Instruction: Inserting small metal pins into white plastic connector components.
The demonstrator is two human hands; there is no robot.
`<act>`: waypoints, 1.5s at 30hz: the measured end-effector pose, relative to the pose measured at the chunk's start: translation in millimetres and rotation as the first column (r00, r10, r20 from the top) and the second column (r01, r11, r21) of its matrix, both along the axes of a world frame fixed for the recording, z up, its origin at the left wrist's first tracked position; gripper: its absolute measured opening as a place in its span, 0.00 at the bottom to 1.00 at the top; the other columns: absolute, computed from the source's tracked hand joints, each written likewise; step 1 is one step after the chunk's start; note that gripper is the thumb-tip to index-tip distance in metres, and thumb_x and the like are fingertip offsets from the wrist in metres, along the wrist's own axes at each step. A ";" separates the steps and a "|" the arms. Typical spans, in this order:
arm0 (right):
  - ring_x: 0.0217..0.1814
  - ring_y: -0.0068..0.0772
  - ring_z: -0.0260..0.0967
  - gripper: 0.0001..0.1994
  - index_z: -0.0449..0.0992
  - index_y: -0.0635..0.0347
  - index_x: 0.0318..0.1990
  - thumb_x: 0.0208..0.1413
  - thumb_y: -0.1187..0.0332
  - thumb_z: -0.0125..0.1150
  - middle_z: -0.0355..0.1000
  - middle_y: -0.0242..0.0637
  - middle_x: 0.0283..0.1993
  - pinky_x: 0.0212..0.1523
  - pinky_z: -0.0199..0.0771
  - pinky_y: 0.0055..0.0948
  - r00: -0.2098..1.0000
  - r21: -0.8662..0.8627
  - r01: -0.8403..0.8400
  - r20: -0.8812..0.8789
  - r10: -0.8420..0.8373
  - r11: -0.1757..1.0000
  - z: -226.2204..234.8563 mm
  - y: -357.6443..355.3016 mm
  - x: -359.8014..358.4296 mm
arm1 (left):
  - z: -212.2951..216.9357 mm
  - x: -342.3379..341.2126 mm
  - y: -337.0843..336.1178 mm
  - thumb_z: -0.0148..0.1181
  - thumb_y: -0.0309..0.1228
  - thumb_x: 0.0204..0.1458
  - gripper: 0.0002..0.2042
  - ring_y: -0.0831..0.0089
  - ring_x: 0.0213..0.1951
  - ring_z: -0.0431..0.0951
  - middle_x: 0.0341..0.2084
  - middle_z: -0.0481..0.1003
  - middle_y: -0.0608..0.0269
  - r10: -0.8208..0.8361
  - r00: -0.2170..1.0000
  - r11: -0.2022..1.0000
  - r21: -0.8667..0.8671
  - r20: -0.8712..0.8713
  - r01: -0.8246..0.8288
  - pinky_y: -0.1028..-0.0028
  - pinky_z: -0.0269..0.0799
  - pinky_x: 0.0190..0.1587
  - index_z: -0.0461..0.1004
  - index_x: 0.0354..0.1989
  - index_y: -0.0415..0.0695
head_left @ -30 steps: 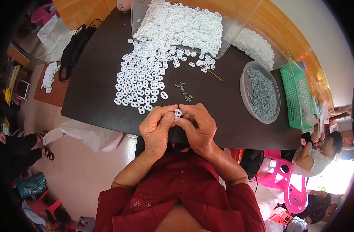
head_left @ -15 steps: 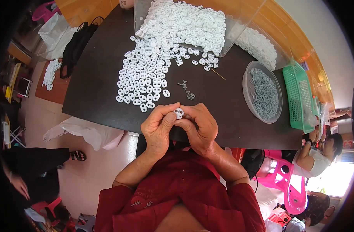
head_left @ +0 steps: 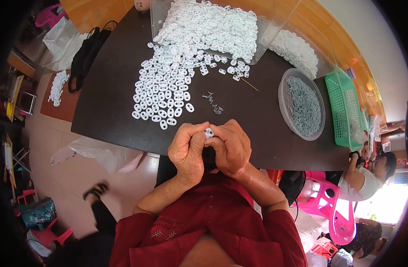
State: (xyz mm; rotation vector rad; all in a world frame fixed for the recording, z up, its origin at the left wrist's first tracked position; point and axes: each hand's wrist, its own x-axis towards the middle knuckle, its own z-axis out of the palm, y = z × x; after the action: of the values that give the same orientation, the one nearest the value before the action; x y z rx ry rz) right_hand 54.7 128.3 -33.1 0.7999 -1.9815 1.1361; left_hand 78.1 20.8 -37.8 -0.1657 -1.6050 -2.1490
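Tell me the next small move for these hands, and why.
Perhaps tilt the white piece slightly to check its holes: the left hand and right hand both pinch it, loose screws lie just beyond them on the table, and whether one sits in the piece is too small to tell.

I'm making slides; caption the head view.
Left hand and right hand pinch a white two-holed plastic piece at a dark table.

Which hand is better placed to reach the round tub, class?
Probably the right hand: the round tub stands to its right, farther from the left hand. Both hold a white piece.
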 end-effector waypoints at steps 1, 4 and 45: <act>0.22 0.30 0.63 0.11 0.72 0.68 0.37 0.44 0.75 0.64 0.70 0.37 0.26 0.21 0.61 0.26 1.000 -0.003 0.011 0.006 -0.011 1.000 -0.9 0.3 0.1 | -0.1 -0.2 0.5 0.52 0.27 0.57 0.08 0.85 0.25 0.64 0.24 0.67 0.70 0.007 1.000 1.000 -0.011 -0.004 -0.007 0.85 0.60 0.26 0.74 0.37 0.35; 0.21 0.30 0.63 0.11 0.72 0.67 0.37 0.44 0.75 0.64 0.70 0.36 0.26 0.21 0.61 0.26 1.000 0.011 0.008 0.000 -0.008 1.000 -1.9 3.1 -0.9 | -2.8 -0.9 4.2 0.52 0.27 0.57 0.07 0.84 0.24 0.64 0.23 0.67 0.69 0.015 1.000 1.000 -0.011 -0.001 -0.015 0.84 0.60 0.26 0.73 0.36 0.35; 0.33 0.38 0.69 0.04 0.77 0.61 0.30 0.43 0.76 0.61 0.72 0.38 0.27 0.37 0.69 0.31 0.940 0.396 -0.036 0.325 -0.104 0.918 38.1 88.3 -109.1 | 20.2 -81.0 -33.5 0.58 0.17 0.43 0.07 0.59 0.27 0.72 0.22 0.70 0.57 0.032 0.995 0.608 -0.788 -0.093 -0.093 0.66 0.66 0.29 0.73 0.31 0.40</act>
State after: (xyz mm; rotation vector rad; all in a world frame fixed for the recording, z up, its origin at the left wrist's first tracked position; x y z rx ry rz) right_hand -54.4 216.6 5.0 0.8037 -2.5620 0.9047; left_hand -2.9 -12.7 -17.7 -0.4418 -2.3738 -1.1915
